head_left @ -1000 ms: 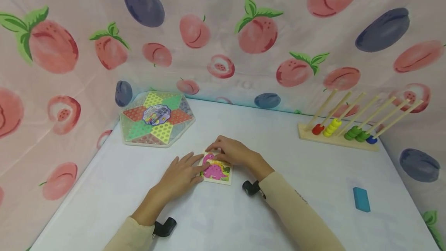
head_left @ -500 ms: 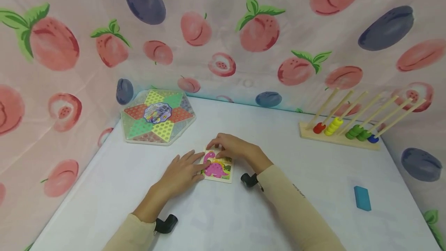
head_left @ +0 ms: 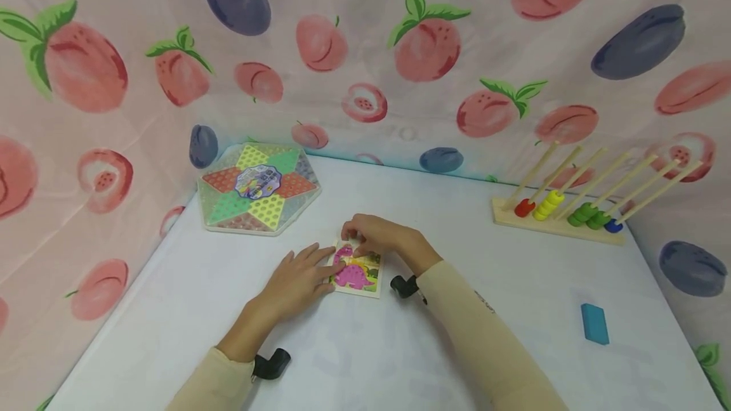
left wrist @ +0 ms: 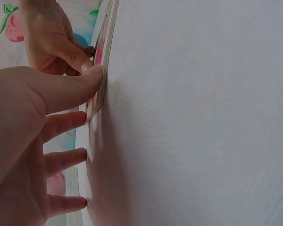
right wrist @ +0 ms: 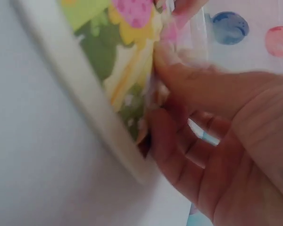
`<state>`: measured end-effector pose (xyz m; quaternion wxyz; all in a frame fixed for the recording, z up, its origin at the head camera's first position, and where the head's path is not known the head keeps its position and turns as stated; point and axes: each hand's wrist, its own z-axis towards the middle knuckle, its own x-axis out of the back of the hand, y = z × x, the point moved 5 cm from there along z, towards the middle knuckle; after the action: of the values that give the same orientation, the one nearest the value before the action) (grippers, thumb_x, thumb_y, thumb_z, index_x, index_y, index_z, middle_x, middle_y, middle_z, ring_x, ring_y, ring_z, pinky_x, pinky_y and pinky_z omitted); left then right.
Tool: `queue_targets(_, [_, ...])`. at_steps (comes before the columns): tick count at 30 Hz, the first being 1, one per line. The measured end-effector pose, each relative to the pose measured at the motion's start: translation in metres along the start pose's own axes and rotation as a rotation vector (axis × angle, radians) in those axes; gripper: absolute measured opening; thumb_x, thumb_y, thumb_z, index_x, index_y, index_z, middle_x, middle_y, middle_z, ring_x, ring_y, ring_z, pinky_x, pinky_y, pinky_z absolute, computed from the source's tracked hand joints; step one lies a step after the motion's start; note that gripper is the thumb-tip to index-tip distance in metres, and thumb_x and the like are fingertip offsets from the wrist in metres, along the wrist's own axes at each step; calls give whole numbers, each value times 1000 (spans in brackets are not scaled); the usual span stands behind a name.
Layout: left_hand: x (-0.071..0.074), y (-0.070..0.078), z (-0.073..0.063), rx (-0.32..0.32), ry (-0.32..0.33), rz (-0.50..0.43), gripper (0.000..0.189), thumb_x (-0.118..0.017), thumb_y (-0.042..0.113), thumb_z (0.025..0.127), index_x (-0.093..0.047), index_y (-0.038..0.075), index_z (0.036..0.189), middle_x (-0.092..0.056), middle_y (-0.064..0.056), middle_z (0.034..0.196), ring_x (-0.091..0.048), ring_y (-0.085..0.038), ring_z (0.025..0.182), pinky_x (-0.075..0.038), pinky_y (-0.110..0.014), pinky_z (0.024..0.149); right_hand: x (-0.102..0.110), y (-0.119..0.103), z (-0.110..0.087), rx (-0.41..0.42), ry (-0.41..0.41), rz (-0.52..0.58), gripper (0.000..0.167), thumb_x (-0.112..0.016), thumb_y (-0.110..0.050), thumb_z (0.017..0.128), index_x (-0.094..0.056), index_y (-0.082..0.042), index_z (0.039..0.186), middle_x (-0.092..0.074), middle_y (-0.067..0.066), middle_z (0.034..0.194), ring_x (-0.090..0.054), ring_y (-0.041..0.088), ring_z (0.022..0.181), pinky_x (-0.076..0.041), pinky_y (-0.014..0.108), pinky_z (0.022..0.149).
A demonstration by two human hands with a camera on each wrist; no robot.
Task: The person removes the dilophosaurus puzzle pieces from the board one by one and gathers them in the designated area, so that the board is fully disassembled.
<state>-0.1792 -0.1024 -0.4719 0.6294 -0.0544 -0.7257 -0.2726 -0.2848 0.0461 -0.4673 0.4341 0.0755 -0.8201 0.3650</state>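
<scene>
A small square dinosaur puzzle with a pale frame lies at the middle of the white table, a pink dinosaur on its pieces. My left hand rests at its left side with fingers straight and spread. The left thumb lies over the puzzle's edge, and the other fingertips touch down beside it. My right hand is over the far side, fingers curled. In the right wrist view the right thumb and forefinger grip the puzzle at its far edge. The upper pieces are partly hidden under this hand.
A hexagonal Chinese checkers board lies at the back left. At the back right stands a wooden counting rack with coloured beads on slanted rods. A blue block lies at the right. Fruit-printed cloth hangs behind the table.
My right hand has shifted slightly over the puzzle's far edge, its fingers drawing back a little from the pink head. My left hand stays in place. The head view has tilted slightly.
</scene>
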Motion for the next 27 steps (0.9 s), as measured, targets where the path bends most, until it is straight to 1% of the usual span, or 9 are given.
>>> queue_targets(3, [1, 0, 0, -2, 5, 5, 41, -72, 33, 95, -69, 23, 134, -51, -9, 157, -40, -42, 150, -33, -74, 115, -1, 0, -1, 27, 13, -5, 24, -74, -11, 93, -69, -18, 115, -59, 5, 116, -53, 16, 95, -51, 26, 89])
queue_targets(7, [1, 0, -1, -14, 15, 9, 38, -73, 31, 94, -72, 19, 130, -52, -8, 156, -41, -42, 149, -34, -75, 113, -3, 1, -3, 16, 34, 1, 31, -74, -11, 93, -69, -19, 123, -61, 4, 117, -54, 16, 94, -52, 26, 88])
queue_targets(12, [0, 0, 0, -16, 16, 4, 38, -73, 31, 94, -71, 20, 131, -52, -7, 156, -41, -41, 149, -34, -74, 113, -4, 5, -6, 13, 50, -4, 27, -73, -13, 94, -72, -20, 120, -61, 4, 117, -55, 15, 95, -53, 27, 90])
queue_targets(16, [0, 1, 0, -18, 17, 3, 39, -73, 32, 94, -71, 20, 131, -52, -6, 157, -41, -41, 149, -35, -74, 114, -7, 10, -13, 29, 70, 24, 23, -71, -22, 97, -74, -21, 120, -63, 2, 120, -57, 13, 99, -53, 28, 93])
queue_targets(18, [0, 1, 1, -18, 16, 3, 39, -73, 32, 94, -71, 20, 131, -52, -6, 157, -41, -41, 149, -34, -74, 114, -7, 11, -17, 46, 85, 51, 23, -74, -26, 95, -75, -21, 117, -63, 2, 122, -57, 14, 102, -52, 30, 95])
queue_targets(23, [1, -1, 1, -6, 3, 18, 39, -73, 33, 94, -71, 21, 132, -52, -6, 157, -40, -40, 150, -33, -74, 115, -11, 8, -24, 89, 115, 84, 32, -88, -35, 80, -75, -22, 106, -59, 2, 129, -57, 18, 110, -51, 36, 102])
queue_targets(25, [0, -1, 1, -2, -2, 20, 40, -73, 34, 94, -70, 21, 132, -52, -6, 157, -40, -40, 150, -33, -74, 115, -14, 8, -25, 94, 125, 76, 33, -89, -39, 78, -75, -23, 103, -58, 3, 131, -56, 18, 113, -51, 37, 104])
queue_targets(27, [-1, -2, 1, 5, -10, 16, 41, -73, 35, 94, -70, 22, 133, -51, -7, 157, -39, -40, 151, -33, -73, 116, -17, 8, -25, 99, 136, 63, 31, -89, -39, 78, -74, -23, 100, -57, 3, 133, -56, 19, 116, -51, 38, 107])
